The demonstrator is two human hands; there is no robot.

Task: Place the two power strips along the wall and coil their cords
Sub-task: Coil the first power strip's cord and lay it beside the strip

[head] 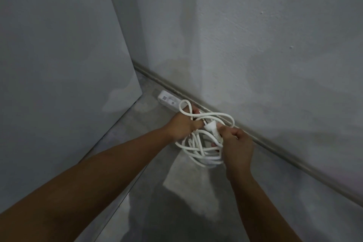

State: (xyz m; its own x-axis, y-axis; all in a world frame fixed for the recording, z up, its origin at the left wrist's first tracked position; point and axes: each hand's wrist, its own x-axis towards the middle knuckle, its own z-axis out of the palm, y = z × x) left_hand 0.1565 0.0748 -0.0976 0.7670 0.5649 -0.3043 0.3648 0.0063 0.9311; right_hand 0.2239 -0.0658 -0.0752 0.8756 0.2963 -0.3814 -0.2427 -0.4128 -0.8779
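A white power strip [169, 100] lies on the concrete floor against the wall's skirting, partly hidden behind my left hand. Its white cord [198, 150] hangs in several loose loops between my hands. My left hand [183, 125] grips the cord loops at their upper left. My right hand [236, 148] holds the loops on their right side, its thumb and fingers pinching the white plug [211, 127], whose metal pins point up and left. Only one power strip is in view.
A grey wall [275, 55] with a grey skirting strip [284, 157] runs diagonally from upper left to lower right. A large grey panel [59, 65] stands on the left, forming a corner. The concrete floor [176, 192] stretches toward me.
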